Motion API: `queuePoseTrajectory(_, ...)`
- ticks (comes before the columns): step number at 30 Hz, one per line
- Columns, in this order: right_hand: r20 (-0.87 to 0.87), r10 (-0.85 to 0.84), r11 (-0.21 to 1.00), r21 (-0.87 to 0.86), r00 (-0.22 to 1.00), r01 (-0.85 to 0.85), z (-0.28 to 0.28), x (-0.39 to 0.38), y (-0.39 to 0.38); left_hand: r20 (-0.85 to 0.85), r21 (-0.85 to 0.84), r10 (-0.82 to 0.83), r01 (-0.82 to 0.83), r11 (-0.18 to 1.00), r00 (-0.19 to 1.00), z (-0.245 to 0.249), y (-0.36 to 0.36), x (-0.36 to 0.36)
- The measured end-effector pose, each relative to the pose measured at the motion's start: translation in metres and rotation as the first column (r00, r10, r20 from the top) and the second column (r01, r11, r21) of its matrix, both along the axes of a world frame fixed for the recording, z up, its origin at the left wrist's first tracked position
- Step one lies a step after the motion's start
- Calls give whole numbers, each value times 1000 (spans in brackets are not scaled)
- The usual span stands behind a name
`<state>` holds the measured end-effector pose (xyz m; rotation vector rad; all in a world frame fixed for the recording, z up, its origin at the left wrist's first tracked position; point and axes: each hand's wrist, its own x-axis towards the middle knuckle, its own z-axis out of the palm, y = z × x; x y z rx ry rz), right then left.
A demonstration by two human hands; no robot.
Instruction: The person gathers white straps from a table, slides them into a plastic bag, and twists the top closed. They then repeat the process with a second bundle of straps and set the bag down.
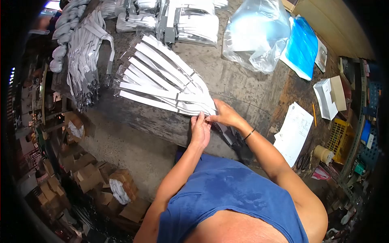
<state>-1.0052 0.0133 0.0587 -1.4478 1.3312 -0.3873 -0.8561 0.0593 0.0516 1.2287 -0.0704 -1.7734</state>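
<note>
A fanned bundle of white strips [162, 81] in clear plastic sleeves lies across the wooden table, its loose ends spread to the left. The strips narrow together at their right end, where both hands meet. My right hand [227, 114] is closed around this gathered end from the right. At the near edge of the bundle, my left hand [200, 131] is closed with its fingertips on the strips, close to the right thumb. Dark ends of the strips [225, 135] stick out below the hands toward my body.
More sleeved strips [85, 56] hang over the left table edge. Packed bundles [196, 26] lie at the back, beside a clear plastic bag [257, 36] and a blue packet [300, 48]. Papers [292, 131], a pencil [314, 114] and a twine spool [323, 154] lie right. Cardboard boxes [89, 178] stand on the floor.
</note>
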Motion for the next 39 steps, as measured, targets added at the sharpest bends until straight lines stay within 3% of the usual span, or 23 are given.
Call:
queuePoseTrajectory(1,-1,6,1000,-5,1000,-6,4,2,0,-97,-29,26,-29,999,995,-2,-5,1)
queuePoseTrajectory(3,-54,-40,999,-13,998,39,22,5,-3,-117,-68,53,-61,996,992,1,-12,0)
queuePoseTrajectory(5,-72,-11,1000,-26,997,9,36,9,-3,-63,-281,39,-56,958,997,-4,-15,1)
queuePoseTrajectory(7,-9,-96,964,-251,995,90,49,15,-1,-54,-320,39,-54,946,998,-13,-21,7)
queuePoseTrajectory(9,11,-59,966,-252,998,59,67,20,-6,-106,-520,-51,-12,854,993,-20,-31,12)
queuePoseTrajectory(11,28,-25,967,-252,999,31,72,27,-6,-89,-521,-25,-25,853,996,-3,-44,13)
queuePoseTrajectory(13,-66,-30,930,-367,997,4,73,35,-4,-157,-461,-195,102,881,968,8,-56,18)
queuePoseTrajectory(14,-77,-32,926,-377,996,0,76,40,-2,-165,-472,-197,98,876,966,10,-57,20)
queuePoseTrajectory(16,-63,-106,937,-342,992,78,89,51,-3,-332,-470,-194,17,883,923,23,-65,22)
queuePoseTrajectory(19,-139,-99,952,-302,985,53,120,70,-2,-447,-482,-142,-104,870,883,56,-70,31)
queuePoseTrajectory(23,-214,-177,926,-367,961,89,149,98,-1,-598,-537,-311,-80,840,739,73,-85,61)
queuePoseTrajectory(26,-251,-185,900,-431,950,61,174,113,-5,-600,-624,-428,-60,779,676,100,-101,79)
queuePoseTrajectory(29,-208,-238,824,-560,949,84,204,130,-14,-588,-675,-511,-32,737,627,119,-120,90)
queuePoseTrajectory(32,-228,-369,667,-740,901,86,227,150,-19,-547,-692,-491,-37,721,678,142,-135,95)
queuePoseTrajectory(34,-228,-449,540,-840,864,59,241,157,-19,-453,-764,-505,-28,644,734,162,-140,102)
queuePoseTrajectory(37,-228,-437,453,-892,870,-6,273,160,-24,-376,-837,-497,-57,544,782,207,-138,112)
queuePoseTrajectory(38,-230,-453,415,-910,862,-25,282,160,-25,-384,-836,-393,-134,532,835,223,-136,111)
queuePoseTrajectory(39,-223,-458,391,-920,861,-30,291,161,-26,-379,-849,-402,-140,510,833,230,-139,111)
